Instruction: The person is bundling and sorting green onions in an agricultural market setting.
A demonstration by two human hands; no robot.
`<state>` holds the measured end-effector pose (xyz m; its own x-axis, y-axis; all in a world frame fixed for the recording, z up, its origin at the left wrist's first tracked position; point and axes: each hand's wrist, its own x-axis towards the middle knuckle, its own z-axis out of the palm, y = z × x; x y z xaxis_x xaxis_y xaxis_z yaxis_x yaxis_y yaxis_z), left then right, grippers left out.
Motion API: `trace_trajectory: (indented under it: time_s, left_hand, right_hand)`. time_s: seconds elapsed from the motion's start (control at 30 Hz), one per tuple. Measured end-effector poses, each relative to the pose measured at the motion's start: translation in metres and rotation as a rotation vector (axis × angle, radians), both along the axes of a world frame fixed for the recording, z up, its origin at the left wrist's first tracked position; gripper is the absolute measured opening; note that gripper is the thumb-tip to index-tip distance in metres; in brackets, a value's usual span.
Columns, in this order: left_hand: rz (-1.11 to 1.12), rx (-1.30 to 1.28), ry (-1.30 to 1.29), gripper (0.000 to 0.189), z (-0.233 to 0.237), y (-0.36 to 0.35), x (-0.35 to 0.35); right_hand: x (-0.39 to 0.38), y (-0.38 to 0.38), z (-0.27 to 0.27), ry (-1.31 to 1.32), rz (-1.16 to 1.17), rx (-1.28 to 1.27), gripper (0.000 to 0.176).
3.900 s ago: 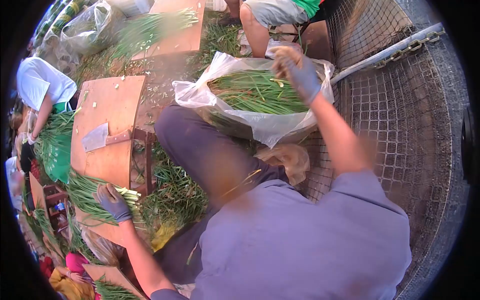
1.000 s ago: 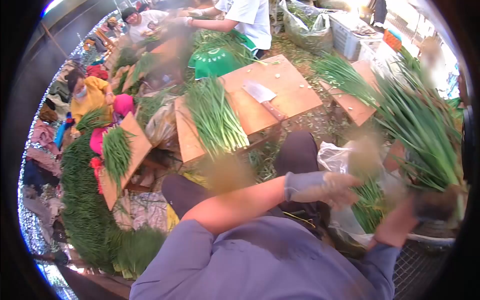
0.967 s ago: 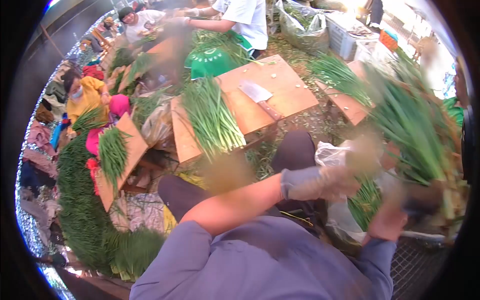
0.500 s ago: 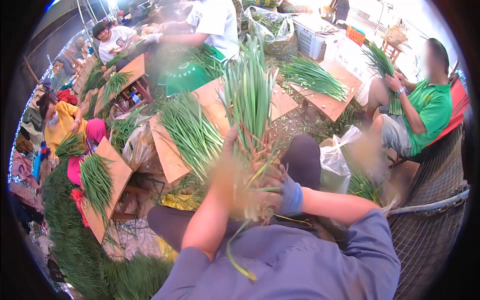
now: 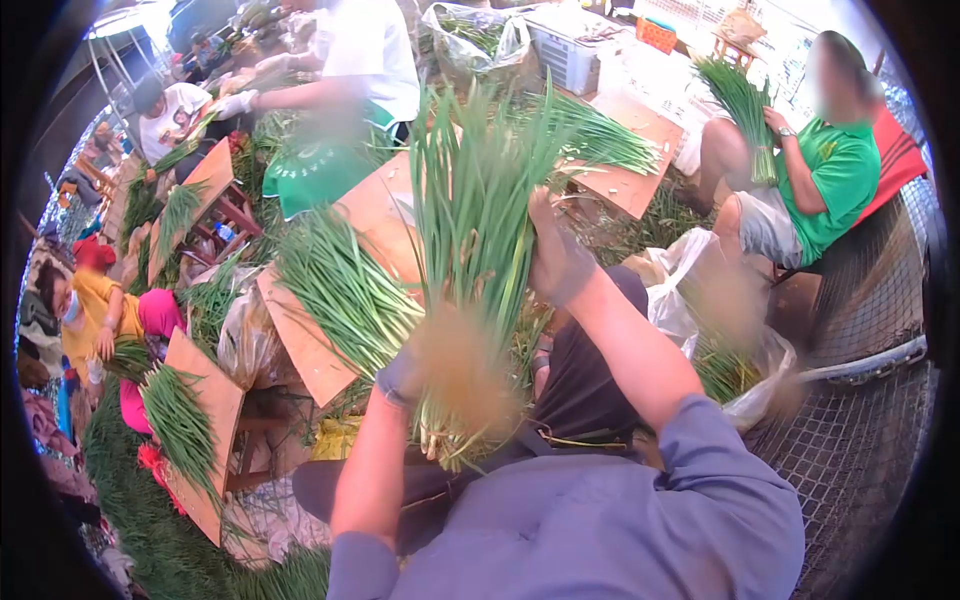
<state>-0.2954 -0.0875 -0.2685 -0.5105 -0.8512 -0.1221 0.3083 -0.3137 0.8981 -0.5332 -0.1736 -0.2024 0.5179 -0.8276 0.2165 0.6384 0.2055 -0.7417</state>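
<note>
Upright in front of my body stands a large bundle of long green stalks (image 5: 475,220), pale at the lower ends. My left hand (image 5: 405,375) wraps round its lower left side; a brownish blur covers part of the fingers. Higher up on the right, my right hand (image 5: 558,255), in a greyish glove, is raised against the leaves, its fingers partly hidden. Left of the bundle, a pile of cut stalks (image 5: 350,290) lies on a tilted wooden board (image 5: 300,345).
A person in green (image 5: 835,170) at the right holds another bundle. A person in yellow (image 5: 100,310) sits at the left by a board of stalks (image 5: 180,420). A white plastic bag (image 5: 685,290) stands right of my knee. A person in white (image 5: 370,50) is ahead.
My right hand has moved from the bundle's base up to its right side. My left hand is lower on the bundle, which now shows more green. The view has shifted.
</note>
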Motion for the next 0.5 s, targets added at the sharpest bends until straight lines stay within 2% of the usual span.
trace_trajectory:
  time_s: [0.03,0.17,0.3,0.33,0.37,0.4,0.43,0.5]
  left_hand:
    - [-0.024,-0.076,-0.043,0.080,0.008,0.002,-0.004]
    - [-0.100,0.022,-0.041,0.075,0.026,0.006,-0.013]
    - [-0.249,0.011,-0.052,0.076,0.008,0.002,-0.015]
    - [-0.310,-0.175,-0.230,0.083,-0.008,-0.002,-0.014]
    - [-0.298,-0.144,-0.219,0.083,-0.024,-0.002,-0.010]
    - [-0.347,-0.206,-0.255,0.086,-0.037,-0.003,-0.005]
    - [-0.391,-0.267,-0.293,0.088,-0.038,-0.003,-0.003]
    - [-0.247,0.066,-0.197,0.090,-0.030,0.011,-0.004]
  right_hand:
    - [-0.003,-0.014,-0.002,-0.020,-0.017,0.050,0.077]
    - [-0.013,-0.047,-0.016,-0.014,-0.008,0.179,0.074]
    - [-0.021,-0.056,0.001,0.047,0.093,0.035,0.080]
    - [-0.021,-0.056,0.006,0.048,0.157,-0.024,0.083]
    - [-0.020,-0.052,0.009,0.047,0.228,-0.074,0.086]
    - [-0.019,-0.047,0.016,0.138,0.229,-0.082,0.077]
    - [-0.023,-0.049,0.015,0.138,0.255,-0.054,0.077]
    - [-0.023,-0.043,0.006,0.184,0.270,-0.076,0.065]
